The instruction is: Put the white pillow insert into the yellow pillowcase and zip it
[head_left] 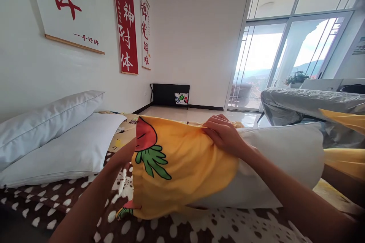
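A yellow pillowcase (185, 159) printed with a red and green radish covers one end of a white pillow (285, 155). The pillow's other end sticks out bare on the right. My right hand (224, 133) grips the pillowcase along its upper edge, fingers folded over the cloth. On the left, my left forearm (110, 171) reaches behind the pillowcase's far end. The cloth hides that hand, so its fingers do not show.
Two more white pillows (65, 148) lie on the left of the brown spotted blanket (65, 201). Yellow cloth (343, 159) shows at the right edge. Beyond stand a plastic-covered piece of furniture (308, 100), a black panel (165, 93) and sliding glass doors (262, 57).
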The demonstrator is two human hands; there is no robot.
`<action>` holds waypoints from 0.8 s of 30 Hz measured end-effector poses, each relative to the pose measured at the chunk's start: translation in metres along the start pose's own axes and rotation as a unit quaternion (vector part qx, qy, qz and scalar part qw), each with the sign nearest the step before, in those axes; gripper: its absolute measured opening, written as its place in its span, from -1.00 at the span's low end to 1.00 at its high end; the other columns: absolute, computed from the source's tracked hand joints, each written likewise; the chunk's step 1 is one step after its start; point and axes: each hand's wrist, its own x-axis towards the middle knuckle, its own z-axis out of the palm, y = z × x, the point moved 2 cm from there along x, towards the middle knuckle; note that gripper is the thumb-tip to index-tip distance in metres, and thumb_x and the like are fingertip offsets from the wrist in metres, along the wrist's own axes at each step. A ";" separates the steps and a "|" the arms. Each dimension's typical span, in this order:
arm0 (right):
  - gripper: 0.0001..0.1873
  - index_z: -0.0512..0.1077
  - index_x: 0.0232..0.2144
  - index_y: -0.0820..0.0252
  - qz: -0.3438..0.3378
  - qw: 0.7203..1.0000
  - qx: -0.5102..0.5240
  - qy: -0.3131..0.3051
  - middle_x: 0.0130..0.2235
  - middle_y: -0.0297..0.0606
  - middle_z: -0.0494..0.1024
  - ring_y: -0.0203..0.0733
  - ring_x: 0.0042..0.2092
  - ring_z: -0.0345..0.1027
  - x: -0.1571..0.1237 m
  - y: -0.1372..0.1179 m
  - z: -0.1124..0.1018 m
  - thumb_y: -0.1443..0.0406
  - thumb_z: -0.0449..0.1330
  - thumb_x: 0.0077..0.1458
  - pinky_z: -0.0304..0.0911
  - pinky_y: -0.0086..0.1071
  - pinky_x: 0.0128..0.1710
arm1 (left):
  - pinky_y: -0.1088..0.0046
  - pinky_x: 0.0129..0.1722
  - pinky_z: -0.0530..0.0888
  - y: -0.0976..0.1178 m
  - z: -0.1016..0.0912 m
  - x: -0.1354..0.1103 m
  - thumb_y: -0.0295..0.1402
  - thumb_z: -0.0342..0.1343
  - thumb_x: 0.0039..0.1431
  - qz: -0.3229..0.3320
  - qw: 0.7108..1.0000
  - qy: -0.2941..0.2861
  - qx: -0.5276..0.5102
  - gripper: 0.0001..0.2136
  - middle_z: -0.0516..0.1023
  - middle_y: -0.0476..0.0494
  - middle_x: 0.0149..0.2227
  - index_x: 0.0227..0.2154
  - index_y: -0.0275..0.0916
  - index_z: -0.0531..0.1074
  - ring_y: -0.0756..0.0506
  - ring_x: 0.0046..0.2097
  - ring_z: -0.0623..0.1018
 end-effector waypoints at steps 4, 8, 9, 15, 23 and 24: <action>-0.70 0.35 -0.45 0.15 0.004 1.000 -0.015 -0.008 -0.41 -0.29 0.47 -0.27 -0.36 0.26 0.000 0.007 -0.001 0.24 -0.05 0.29 0.10 -0.32 -0.19 | 0.23 -0.18 0.48 0.011 -0.009 -0.002 -0.02 0.24 -0.17 0.008 0.993 0.112 -0.042 -0.66 0.48 -0.09 -0.46 -0.48 -0.20 0.43 -0.19 -0.26 0.49; -0.65 0.39 -0.40 0.14 0.060 0.996 -0.061 -0.037 -0.42 -0.27 0.50 -0.24 -0.41 0.25 0.006 0.012 -0.003 0.19 -0.12 0.29 0.10 -0.32 -0.23 | 0.29 -0.24 0.46 0.026 -0.002 -0.008 0.11 0.06 -0.04 0.022 0.990 0.120 -0.067 -0.53 0.49 -0.14 -0.35 -0.33 -0.23 0.42 -0.15 -0.28 0.48; -0.64 0.41 -0.36 0.13 0.074 0.994 -0.069 -0.049 -0.40 -0.26 0.52 -0.23 -0.39 0.27 0.008 0.016 -0.004 0.18 -0.13 0.29 0.09 -0.31 -0.23 | 0.36 -0.30 0.44 0.032 0.003 -0.009 0.07 0.12 -0.05 0.020 0.996 0.091 -0.011 -0.58 0.46 -0.10 -0.38 -0.36 -0.24 0.40 -0.11 -0.32 0.46; -0.54 0.46 -0.33 0.11 0.161 0.960 -0.014 -0.231 -0.50 -0.34 0.45 -0.18 -0.37 0.29 0.007 0.048 -0.001 -0.05 -0.07 0.19 0.08 -0.30 -0.23 | 0.53 -0.51 0.23 0.069 0.020 -0.007 -0.08 0.10 0.04 0.002 0.966 -0.017 0.259 -0.66 0.28 0.03 -0.56 -0.59 -0.24 0.24 0.01 -0.48 0.29; -0.44 0.36 -0.56 0.15 0.210 0.949 -0.229 -0.061 -0.58 -0.30 0.40 -0.24 -0.49 0.16 0.001 0.071 -0.008 -0.02 -0.17 0.24 -0.10 -0.37 -0.42 | 0.49 -0.53 0.15 0.076 -0.018 0.015 -0.18 0.08 0.08 0.147 0.885 0.212 0.387 -0.68 0.15 0.06 -0.62 -0.60 -0.21 0.11 0.03 -0.53 0.15; -0.45 0.37 -0.56 0.16 0.205 0.939 -0.276 -0.024 -0.59 -0.28 0.41 -0.25 -0.51 0.14 0.003 0.072 -0.013 0.00 -0.17 0.25 -0.11 -0.36 -0.42 | 0.48 -0.51 0.16 0.078 -0.021 0.024 -0.21 0.09 0.08 0.177 0.869 0.246 0.391 -0.69 0.17 0.04 -0.58 -0.59 -0.20 0.11 0.02 -0.51 0.18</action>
